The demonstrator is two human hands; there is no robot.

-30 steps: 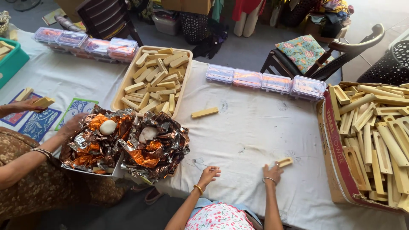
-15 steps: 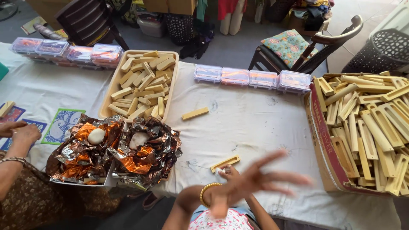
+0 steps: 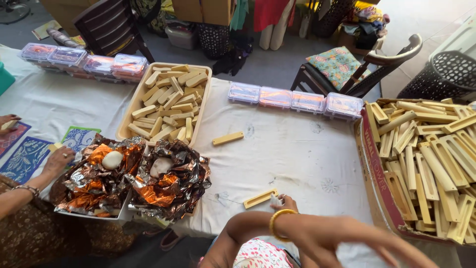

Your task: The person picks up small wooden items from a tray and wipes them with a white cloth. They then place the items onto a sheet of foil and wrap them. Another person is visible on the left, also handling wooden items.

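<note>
Looking down, I see my left hand (image 3: 283, 203) pinching a small white scrap beside a pale wooden bar (image 3: 260, 198) on the near worktop (image 3: 297, 149); my right hand (image 3: 357, 238) hovers open, blurred. Light, stiff, smooth, I judge; grip its long edges.

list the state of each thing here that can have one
right hand: raised, blurred, empty
left hand: on the cloth, touching a wooden bar
tray: full of wooden blocks
carton: open, piled with wooden frames
plastic boxes: lids shut
foil: crumpled, opened out
</note>
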